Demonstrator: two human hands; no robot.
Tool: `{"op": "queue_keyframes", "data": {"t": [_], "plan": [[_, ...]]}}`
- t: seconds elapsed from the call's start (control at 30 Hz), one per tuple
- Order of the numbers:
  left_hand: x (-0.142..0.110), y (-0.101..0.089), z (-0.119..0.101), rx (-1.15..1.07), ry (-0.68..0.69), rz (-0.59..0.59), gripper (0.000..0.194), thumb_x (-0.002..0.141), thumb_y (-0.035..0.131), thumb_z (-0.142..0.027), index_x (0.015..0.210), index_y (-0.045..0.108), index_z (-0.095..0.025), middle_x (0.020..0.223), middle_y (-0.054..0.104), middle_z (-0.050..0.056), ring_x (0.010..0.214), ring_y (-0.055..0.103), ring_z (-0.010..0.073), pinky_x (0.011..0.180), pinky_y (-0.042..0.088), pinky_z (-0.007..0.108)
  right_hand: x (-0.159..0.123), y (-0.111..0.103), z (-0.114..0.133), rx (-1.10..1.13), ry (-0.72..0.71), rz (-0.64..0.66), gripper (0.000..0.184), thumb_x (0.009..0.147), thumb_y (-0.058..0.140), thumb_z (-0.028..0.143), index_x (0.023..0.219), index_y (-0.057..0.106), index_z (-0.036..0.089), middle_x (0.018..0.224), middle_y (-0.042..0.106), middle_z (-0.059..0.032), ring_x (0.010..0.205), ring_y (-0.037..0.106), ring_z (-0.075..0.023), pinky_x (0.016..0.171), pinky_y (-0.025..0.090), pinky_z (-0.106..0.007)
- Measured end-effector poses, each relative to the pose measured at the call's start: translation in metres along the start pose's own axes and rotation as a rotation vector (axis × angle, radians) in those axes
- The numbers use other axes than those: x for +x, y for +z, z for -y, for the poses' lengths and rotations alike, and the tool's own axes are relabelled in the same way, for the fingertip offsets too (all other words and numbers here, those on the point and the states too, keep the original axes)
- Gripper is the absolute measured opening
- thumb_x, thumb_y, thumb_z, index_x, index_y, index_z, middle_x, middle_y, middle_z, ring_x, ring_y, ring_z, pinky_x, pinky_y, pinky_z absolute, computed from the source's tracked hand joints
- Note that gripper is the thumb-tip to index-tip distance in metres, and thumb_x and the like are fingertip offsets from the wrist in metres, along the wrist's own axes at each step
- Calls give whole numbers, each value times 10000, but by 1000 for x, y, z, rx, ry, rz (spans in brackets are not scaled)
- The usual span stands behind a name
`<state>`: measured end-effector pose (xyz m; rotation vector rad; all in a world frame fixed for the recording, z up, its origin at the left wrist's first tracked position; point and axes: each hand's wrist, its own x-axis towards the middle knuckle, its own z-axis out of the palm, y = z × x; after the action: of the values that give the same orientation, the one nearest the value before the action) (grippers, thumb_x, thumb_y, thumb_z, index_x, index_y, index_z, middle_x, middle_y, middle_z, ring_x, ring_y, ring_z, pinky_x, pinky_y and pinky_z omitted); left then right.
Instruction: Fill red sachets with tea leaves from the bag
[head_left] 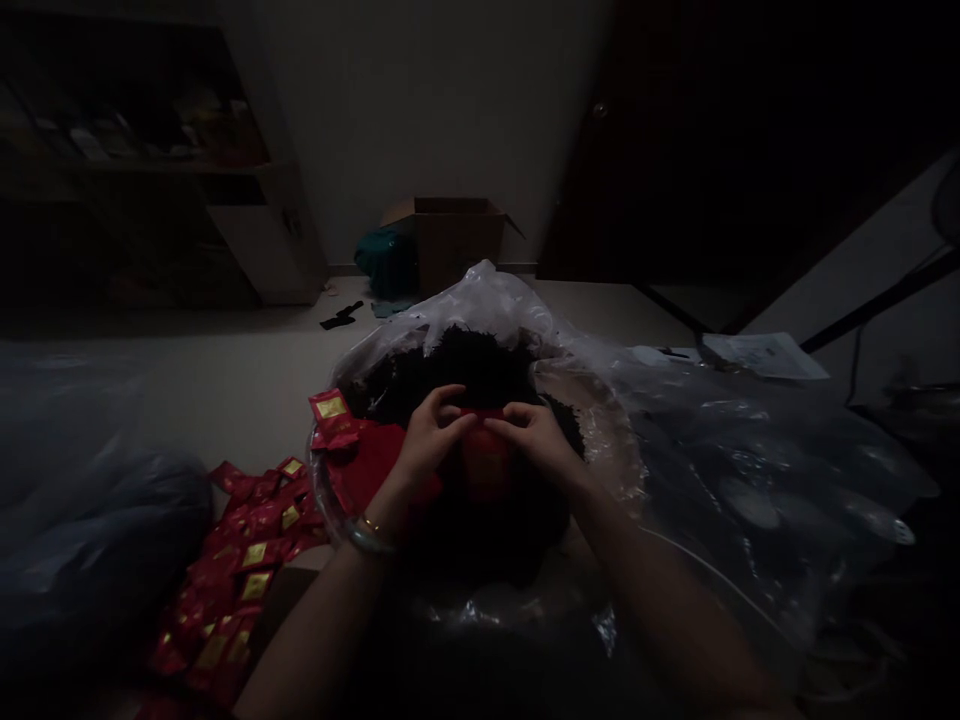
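In the head view, the left hand (433, 435) and right hand (534, 440) come together, pinching a red packet (487, 412) above dark leaves (457, 365) in a clear plastic bag (480, 300). Gold-labelled red sachets (240, 560) lie on the pale floor (247, 400) left of the bag. Farther off, an open cardboard box (450, 240) stands by the wall, with a shelf unit (135, 165) to its left.

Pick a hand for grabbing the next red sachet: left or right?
Left, probably: the left hand sits nearer the heap of red sachets; the right hand is farther off. Both pinch a red sachet above dark leaves.
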<state>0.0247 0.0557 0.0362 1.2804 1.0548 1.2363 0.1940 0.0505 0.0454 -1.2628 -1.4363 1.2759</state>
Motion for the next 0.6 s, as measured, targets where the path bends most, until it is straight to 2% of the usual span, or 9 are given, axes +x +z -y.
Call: {"op": "queue_keyframes", "data": {"t": [0.1,0.2,0.3,0.43,0.5,0.6], "plan": [[-3,6,0,-52,-209,69,332,610,774,-399,750,669,-117,623,635,2,563,573,121,519,425,210,2,1,-2,56,47,-62,411,556,757,513,604,529,174,568,542,47,523,486,-102,495,377,-224],[-6,7,-1,-85,-288,61,346,570,798,-422,625,637,-120,556,608,-10,489,535,106,460,384,202,1,-1,0,27,97,23,408,555,752,518,654,575,165,597,560,41,513,483,-98,473,371,-221],[-8,7,-1,-124,-285,57,356,543,817,-423,645,657,-122,564,625,-9,494,552,110,470,396,203,1,-4,1,-9,112,88,402,572,743,517,679,605,154,579,548,45,492,454,-85,463,345,-215],[-6,11,2,-153,-278,26,365,534,829,-426,649,652,-127,567,630,-15,512,567,111,495,417,204,3,-4,-4,-12,73,19,383,578,738,501,617,580,155,545,528,50,500,449,-88,476,335,-216],[-6,16,6,-216,-273,9,395,546,825,-437,739,666,-132,641,665,-5,561,598,117,531,442,205,5,-2,-10,-4,29,-23,365,587,727,491,605,573,161,552,543,45,519,471,-99,496,358,-224],[-7,25,15,-295,-333,104,494,509,858,-405,870,675,-123,730,703,23,612,632,133,593,476,225,9,-1,-17,-50,-58,-82,321,642,688,474,638,599,166,596,598,22,573,533,-130,547,410,-243]]}}
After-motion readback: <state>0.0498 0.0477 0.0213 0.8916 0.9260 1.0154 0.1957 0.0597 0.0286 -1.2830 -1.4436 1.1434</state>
